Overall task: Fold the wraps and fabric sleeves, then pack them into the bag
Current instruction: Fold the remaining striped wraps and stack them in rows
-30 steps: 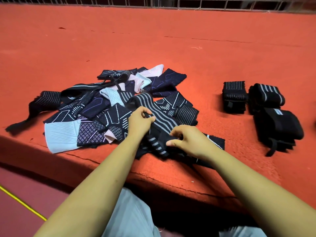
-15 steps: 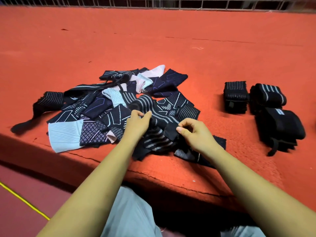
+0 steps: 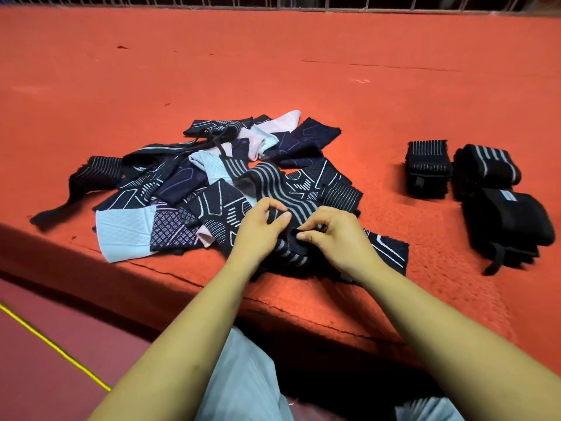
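Left hand, right hand: each grip pinches the wrap, atop pile, bench edge.

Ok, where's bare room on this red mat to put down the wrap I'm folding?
Bare mat lies between the pile and the folded wraps; a wider stretch runs behind both, up to the railing. Crowded: the near edge, where left hand and right hand pinch the striped wrap.
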A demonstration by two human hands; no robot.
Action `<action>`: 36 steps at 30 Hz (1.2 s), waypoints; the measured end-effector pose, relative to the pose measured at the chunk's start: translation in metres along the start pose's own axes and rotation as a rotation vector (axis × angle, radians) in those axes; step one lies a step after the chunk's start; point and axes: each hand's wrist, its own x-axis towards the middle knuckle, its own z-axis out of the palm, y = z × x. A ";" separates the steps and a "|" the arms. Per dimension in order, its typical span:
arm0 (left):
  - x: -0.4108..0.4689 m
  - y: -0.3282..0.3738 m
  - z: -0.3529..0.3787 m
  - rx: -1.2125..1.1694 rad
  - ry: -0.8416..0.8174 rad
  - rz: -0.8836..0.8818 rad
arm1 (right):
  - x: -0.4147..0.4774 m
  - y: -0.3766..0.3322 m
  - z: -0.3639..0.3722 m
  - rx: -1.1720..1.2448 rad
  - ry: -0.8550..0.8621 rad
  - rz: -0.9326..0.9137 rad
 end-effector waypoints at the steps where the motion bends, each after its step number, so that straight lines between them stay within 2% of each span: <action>1: 0.001 0.000 0.001 -0.005 0.021 -0.012 | -0.002 -0.001 0.000 0.041 0.007 -0.025; 3: 0.006 -0.002 0.000 -0.069 0.096 -0.063 | -0.005 -0.004 -0.002 0.175 0.024 -0.035; 6: 0.018 -0.015 -0.011 -0.101 0.273 -0.162 | -0.009 -0.003 -0.019 0.466 0.053 0.097; 9: 0.024 -0.016 -0.018 0.040 0.183 -0.167 | -0.007 0.000 -0.041 0.744 0.081 0.206; 11: 0.024 -0.007 -0.013 0.186 0.066 -0.147 | 0.002 0.001 -0.054 0.848 0.149 0.238; 13: 0.024 0.003 -0.007 0.390 0.063 -0.110 | 0.014 -0.003 -0.066 0.890 0.195 0.263; 15: 0.027 0.016 -0.003 0.531 0.219 0.072 | 0.025 -0.010 -0.079 0.813 0.167 0.275; 16: 0.028 0.025 -0.002 0.493 0.253 0.231 | 0.028 -0.015 -0.086 0.745 0.120 0.263; 17: 0.030 0.037 0.001 0.379 0.194 0.358 | 0.031 -0.020 -0.092 0.697 0.061 0.232; 18: 0.030 0.051 0.006 0.242 0.062 0.404 | 0.034 -0.023 -0.099 0.674 -0.001 0.193; 20: 0.021 0.072 0.017 0.099 -0.281 0.359 | 0.037 -0.028 -0.111 0.669 -0.095 0.141; 21: 0.018 0.077 0.022 0.100 -0.389 0.367 | 0.037 -0.030 -0.117 0.675 -0.123 0.138; 23: 0.016 0.072 0.030 0.142 -0.480 0.404 | 0.033 -0.031 -0.129 0.684 -0.146 0.167; 27: 0.020 0.046 0.041 0.285 -0.471 0.415 | 0.015 -0.019 -0.143 0.728 -0.136 0.321; 31: 0.025 0.036 0.053 0.407 -0.497 0.387 | 0.006 -0.008 -0.151 0.744 -0.104 0.387; 33: 0.031 0.030 0.052 0.487 -0.505 0.353 | 0.006 0.000 -0.158 0.572 -0.075 0.434; 36: 0.039 0.012 0.042 0.626 -0.454 0.305 | 0.002 0.012 -0.172 0.115 -0.096 0.544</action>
